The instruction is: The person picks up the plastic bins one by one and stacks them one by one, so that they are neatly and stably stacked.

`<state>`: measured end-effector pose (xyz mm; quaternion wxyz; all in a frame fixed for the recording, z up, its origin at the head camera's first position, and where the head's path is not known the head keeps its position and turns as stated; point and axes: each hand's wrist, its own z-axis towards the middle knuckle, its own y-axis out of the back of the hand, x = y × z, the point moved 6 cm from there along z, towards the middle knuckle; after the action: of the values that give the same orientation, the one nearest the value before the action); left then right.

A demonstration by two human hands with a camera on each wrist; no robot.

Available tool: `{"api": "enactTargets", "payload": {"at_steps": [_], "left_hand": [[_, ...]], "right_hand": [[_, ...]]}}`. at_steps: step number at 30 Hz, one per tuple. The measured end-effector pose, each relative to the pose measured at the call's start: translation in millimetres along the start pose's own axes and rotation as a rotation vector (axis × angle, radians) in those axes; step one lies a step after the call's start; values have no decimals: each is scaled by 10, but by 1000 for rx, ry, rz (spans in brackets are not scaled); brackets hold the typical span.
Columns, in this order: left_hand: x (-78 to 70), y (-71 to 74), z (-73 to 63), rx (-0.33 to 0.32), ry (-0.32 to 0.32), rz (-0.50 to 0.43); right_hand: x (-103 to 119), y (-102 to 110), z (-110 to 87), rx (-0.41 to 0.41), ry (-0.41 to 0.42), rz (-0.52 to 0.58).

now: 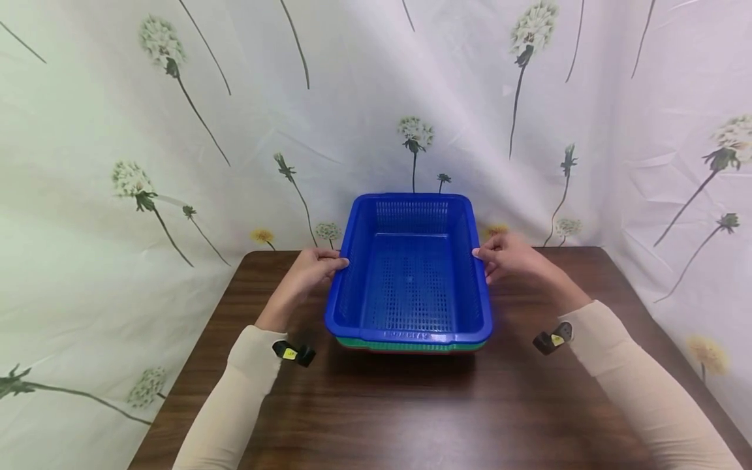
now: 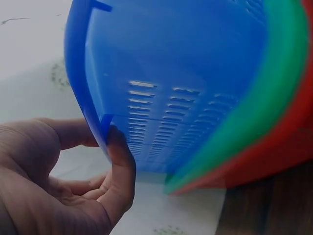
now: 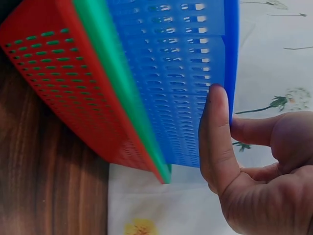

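Observation:
A blue plastic basket with slotted walls is in the middle of the head view. My left hand pinches its left rim between thumb and fingers, and my right hand pinches the right rim likewise. Beneath it, a green basket and a red basket are nested, their rims close together. In both wrist views the blue basket stands well above those rims, its lower part still inside the green one. The red basket's underside is hidden in the head view.
The stack is on a dark brown wooden table, near its back edge. Behind and at the sides hangs a white cloth printed with dandelions. Each wrist carries a small black strap-on camera.

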<state>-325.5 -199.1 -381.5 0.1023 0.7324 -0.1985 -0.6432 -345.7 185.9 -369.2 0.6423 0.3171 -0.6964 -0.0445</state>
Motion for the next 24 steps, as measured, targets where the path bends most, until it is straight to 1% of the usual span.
{"api": "enactTargets", "payload": {"at_steps": [4, 7, 9, 11, 15, 18, 24], "left_hand": [[100, -46, 10, 5, -10, 39], [165, -74, 29, -20, -14, 93], [203, -94, 45, -59, -15, 147], [228, -118, 59, -105, -26, 220], [251, -174, 75, -166, -64, 332], [270, -197, 79, -173, -77, 335], [272, -197, 63, -177, -84, 310]], "right_hand": [[-81, -46, 54, -3, -6, -20], [-129, -72, 88, -15, -5, -60], [-161, -91, 102, -27, -7, -92], [-190, -116, 106, -42, -13, -136], [-251, -170, 94, -65, -66, -218], [-266, -196, 80, -71, -94, -237], [-282, -200, 96, -71, -94, -220]]}}
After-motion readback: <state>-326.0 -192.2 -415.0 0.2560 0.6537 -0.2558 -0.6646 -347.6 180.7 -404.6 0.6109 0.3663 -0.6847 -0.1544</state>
